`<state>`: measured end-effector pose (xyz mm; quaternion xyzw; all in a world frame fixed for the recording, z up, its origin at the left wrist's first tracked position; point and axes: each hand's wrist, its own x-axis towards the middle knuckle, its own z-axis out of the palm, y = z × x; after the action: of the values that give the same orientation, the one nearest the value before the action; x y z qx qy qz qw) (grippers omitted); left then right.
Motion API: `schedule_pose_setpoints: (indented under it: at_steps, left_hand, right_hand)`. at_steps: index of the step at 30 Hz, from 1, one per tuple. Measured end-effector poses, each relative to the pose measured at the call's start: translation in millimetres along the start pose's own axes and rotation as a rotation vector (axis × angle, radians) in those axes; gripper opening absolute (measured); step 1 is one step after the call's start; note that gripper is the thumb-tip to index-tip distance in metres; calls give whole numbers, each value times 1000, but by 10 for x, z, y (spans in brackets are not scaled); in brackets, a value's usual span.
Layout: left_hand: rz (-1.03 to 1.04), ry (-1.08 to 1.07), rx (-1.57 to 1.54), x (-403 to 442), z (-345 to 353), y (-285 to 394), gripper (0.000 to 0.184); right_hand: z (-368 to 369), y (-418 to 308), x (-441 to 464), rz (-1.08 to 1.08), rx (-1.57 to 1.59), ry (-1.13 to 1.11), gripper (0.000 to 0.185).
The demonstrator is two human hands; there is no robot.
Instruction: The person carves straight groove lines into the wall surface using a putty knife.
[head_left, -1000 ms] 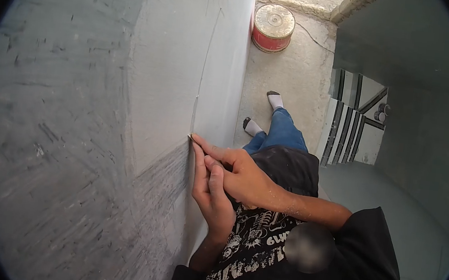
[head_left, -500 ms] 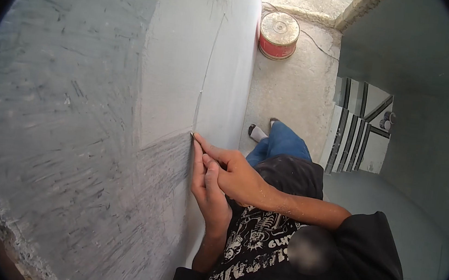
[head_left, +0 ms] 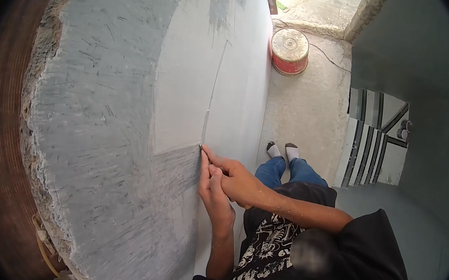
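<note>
My right hand [head_left: 240,182] reaches across from the right, its fingers closed together and its forefinger tip against the grey wall [head_left: 185,97]. My left hand [head_left: 218,198] is just below it, touching it, with its long fingers pressed up to the same spot. Between the fingertips is a tiny light-tipped thing, too small to name. The fingertips meet the lower end of a thin dark line [head_left: 217,79] on the wall. Beside them, a dark scratched patch [head_left: 173,162] spreads to the left.
A red bucket [head_left: 289,63] with a dusty top stands on the concrete floor [head_left: 308,102] beyond my feet [head_left: 282,151]. Steps with black and white stripes [head_left: 365,155] lie to the right. A rough broken wall edge [head_left: 40,120] runs down the left, beside a brown ribbed surface [head_left: 1,133].
The view has swung left, bringing the broken wall edge and brown surface into sight. My feet now stand side by side. Both hands stay together at the lower end of the line.
</note>
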<state>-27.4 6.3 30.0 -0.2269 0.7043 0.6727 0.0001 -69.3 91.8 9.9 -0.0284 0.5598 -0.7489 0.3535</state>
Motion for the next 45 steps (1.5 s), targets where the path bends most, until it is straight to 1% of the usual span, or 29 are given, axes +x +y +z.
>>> schedule_pose_setpoints:
  at_steps: [2, 6, 8, 10, 14, 17, 20, 23, 26, 29, 32, 35, 38, 41, 43, 45]
  left_hand:
    - [-34, 1, -26, -17, 27, 78, 61]
    - [0, -63, -34, 14, -91, 34, 63]
    - [15, -99, -14, 27, -152, 6, 64]
    - [11, -105, -27, 26, -167, -4, 65]
    - [-2, -144, 2, 16, -222, 32, 66]
    - [9, -176, -26, 38, -282, -31, 65]
    - [101, -181, 153, 39, -297, -104, 68]
    - [164, -251, 276, 52, -253, -100, 68]
    - [174, -138, 230, 66, -126, -104, 70]
    - [188, -19, 173, 51, -1, -106, 72]
    - [83, -13, 115, 28, -11, -89, 77]
    - [108, -74, 75, 84, -51, -126, 76]
    - [35, -170, -143, 26, -94, -174, 74]
    - [73, -296, -206, 120, -179, -298, 76]
    - [97, -361, -250, 175, -275, -393, 77]
    - [91, -359, -194, 195, -269, -372, 78]
  right_hand:
    - [4, -3, 3, 10, -28, -13, 62]
    - [31, 30, -41, 35, -108, -23, 66]
    - [40, 60, -67, -8, -208, -7, 66]
    - [53, -7, -104, 59, -110, -11, 63]
    - [-9, -92, -93, 193, -36, -40, 59]
    - [62, -157, -131, 220, 38, 15, 57]
    - [128, -58, -100, 121, 82, 76, 56]
    - [104, 5, -32, 11, 106, 105, 55]
    - [17, 39, 5, -29, -17, 87, 55]
    - [44, 168, 30, -111, -25, 119, 55]
    - [98, 183, 9, -97, -72, 133, 55]
    - [-8, -89, -12, 80, 10, 41, 55]
    - [-25, -111, -6, 41, 25, 57, 55]
    - [97, 202, 26, -147, -46, 148, 55]
    - [54, 139, 57, -98, -25, 135, 54]
    - [-3, 3, 85, -17, 14, 122, 54]
